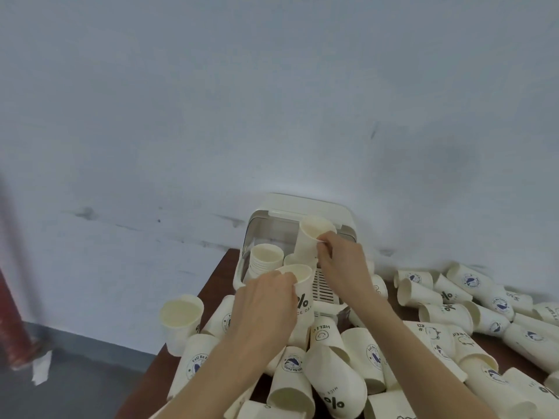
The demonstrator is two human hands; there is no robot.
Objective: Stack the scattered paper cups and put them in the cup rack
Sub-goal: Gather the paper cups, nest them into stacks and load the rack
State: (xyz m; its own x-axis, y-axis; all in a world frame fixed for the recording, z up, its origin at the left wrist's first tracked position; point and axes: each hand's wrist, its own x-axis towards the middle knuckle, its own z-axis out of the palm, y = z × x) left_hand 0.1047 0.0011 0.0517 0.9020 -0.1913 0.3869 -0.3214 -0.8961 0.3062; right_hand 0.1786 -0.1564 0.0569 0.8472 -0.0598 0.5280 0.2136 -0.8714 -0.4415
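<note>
My right hand (341, 264) pinches the rim of a plain white paper cup (310, 240), held upright over the cream cup rack (320, 207) at the back of the table. My left hand (266, 309) grips an upright cup printed with a percent sign (302, 294), just in front of the rack. Inside the rack stands a stack of nested cups (264, 258), with another cup rim (292, 260) partly hidden beside it. Several loose cups (329, 379) lie on their sides across the table.
The dark brown table (220, 267) meets a pale wall. One cup (181, 319) stands upright at the table's left edge. More fallen cups (453, 297) are piled to the right. A red pipe (12, 313) rises from the grey floor at left.
</note>
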